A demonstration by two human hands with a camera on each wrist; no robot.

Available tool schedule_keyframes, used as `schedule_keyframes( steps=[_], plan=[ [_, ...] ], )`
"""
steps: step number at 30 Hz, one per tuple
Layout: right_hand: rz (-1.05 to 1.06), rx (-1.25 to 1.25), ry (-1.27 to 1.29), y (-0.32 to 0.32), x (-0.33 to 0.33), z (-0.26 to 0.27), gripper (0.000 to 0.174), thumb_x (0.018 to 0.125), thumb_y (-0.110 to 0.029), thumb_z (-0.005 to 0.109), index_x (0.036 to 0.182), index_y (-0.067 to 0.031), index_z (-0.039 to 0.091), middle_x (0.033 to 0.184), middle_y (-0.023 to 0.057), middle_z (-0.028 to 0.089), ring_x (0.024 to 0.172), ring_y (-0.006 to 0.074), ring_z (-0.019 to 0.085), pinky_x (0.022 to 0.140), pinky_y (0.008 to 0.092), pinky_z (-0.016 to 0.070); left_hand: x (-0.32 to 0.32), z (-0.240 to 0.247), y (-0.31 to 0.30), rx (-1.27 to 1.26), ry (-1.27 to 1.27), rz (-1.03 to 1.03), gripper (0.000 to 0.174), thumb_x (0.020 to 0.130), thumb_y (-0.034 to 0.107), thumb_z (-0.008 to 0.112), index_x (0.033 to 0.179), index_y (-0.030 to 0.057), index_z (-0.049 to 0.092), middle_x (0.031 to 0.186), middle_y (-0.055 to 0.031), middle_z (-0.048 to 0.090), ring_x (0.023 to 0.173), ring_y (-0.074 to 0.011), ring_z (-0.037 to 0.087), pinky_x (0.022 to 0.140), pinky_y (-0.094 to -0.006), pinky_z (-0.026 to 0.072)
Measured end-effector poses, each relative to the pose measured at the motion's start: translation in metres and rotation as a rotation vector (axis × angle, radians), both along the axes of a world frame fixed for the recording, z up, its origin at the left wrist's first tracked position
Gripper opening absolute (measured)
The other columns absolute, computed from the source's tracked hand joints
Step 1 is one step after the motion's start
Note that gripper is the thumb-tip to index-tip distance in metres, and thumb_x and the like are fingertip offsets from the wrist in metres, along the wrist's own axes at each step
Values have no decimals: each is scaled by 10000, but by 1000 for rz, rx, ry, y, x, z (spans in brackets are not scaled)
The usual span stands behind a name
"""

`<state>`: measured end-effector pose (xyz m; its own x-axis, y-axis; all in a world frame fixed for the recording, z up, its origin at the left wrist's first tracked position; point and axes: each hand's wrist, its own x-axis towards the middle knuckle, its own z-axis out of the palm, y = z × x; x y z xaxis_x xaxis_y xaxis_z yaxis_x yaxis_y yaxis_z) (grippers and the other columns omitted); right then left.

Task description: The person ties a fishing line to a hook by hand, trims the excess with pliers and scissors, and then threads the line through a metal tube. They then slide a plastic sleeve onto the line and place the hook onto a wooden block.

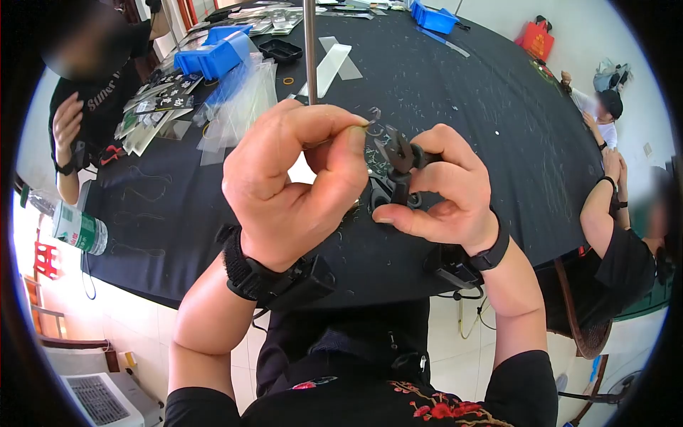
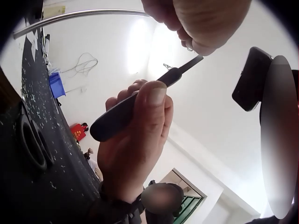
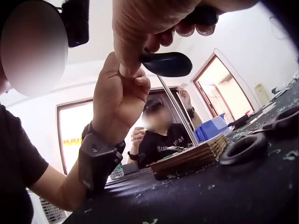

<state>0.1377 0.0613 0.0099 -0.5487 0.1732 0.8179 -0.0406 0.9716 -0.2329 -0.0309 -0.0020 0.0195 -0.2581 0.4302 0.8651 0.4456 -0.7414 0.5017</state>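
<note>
My left hand pinches a small curled piece of thin wire between thumb and forefinger, above the black-covered table. Just right of it, my right hand grips black-handled pliers, whose jaws point up toward the wire and stand close to it. In the left wrist view one dark handle of the pliers lies under the right thumb, and the tip reaches up near the left fingertips. Black scissors lie on the table beneath the hands, partly hidden in the head view.
A metal rod rises from a layered wooden base beyond the hands. Blue bins, plastic sleeves and printed cards lie at the back left. Pale scraps dot the cloth. A bottle is at the left edge; people sit around.
</note>
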Motion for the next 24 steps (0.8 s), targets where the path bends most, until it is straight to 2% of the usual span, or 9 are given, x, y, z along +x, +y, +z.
schedule_keyframes(
  steps=[5,11,17,20,22,23,24],
  plan=[
    [-30,2,-11,1,-1,-1,292,542,-164,786,627,-67,524,770,97,513,651,213,498,534,278,390,2,0,2,-12,39,7,126,649,-66,614,737,23,601,588,-18,527,468,-69,468,442,-186,370],
    [-58,-24,18,1,-2,-2,278,554,-54,728,604,-68,455,776,111,518,641,222,499,531,283,396,1,-1,4,4,71,-2,129,645,-72,608,733,20,596,577,-22,521,459,-74,472,438,-189,374],
    [-45,-67,18,-2,-2,-2,259,541,2,680,600,-67,438,761,117,534,584,228,487,498,283,391,-3,1,7,57,144,9,146,637,-80,603,741,21,593,579,-26,522,460,-82,481,436,-187,380],
    [-32,4,53,-4,0,-2,273,505,11,670,596,-67,425,760,106,543,563,215,475,478,283,380,-2,4,1,101,193,26,146,638,-79,603,745,19,594,603,-34,539,470,-83,487,448,-184,388],
    [-93,148,37,-5,1,1,264,515,-42,666,586,-84,416,766,74,538,552,193,456,466,284,373,-2,3,-1,143,224,44,142,641,-77,603,748,16,595,619,-37,551,479,-80,490,460,-183,394],
    [-92,145,32,-8,2,2,264,515,-42,666,586,-84,416,766,74,538,552,193,456,466,284,373,-4,2,-2,47,174,58,108,709,-65,574,798,-4,587,696,-26,561,563,-56,480,515,-169,380],
    [23,264,-64,-13,3,3,258,549,-109,709,604,-92,457,743,46,539,551,185,455,457,286,371,-5,0,-4,-48,123,74,82,778,-53,545,848,-24,579,773,-14,572,648,-31,470,571,-154,367]
  ],
)
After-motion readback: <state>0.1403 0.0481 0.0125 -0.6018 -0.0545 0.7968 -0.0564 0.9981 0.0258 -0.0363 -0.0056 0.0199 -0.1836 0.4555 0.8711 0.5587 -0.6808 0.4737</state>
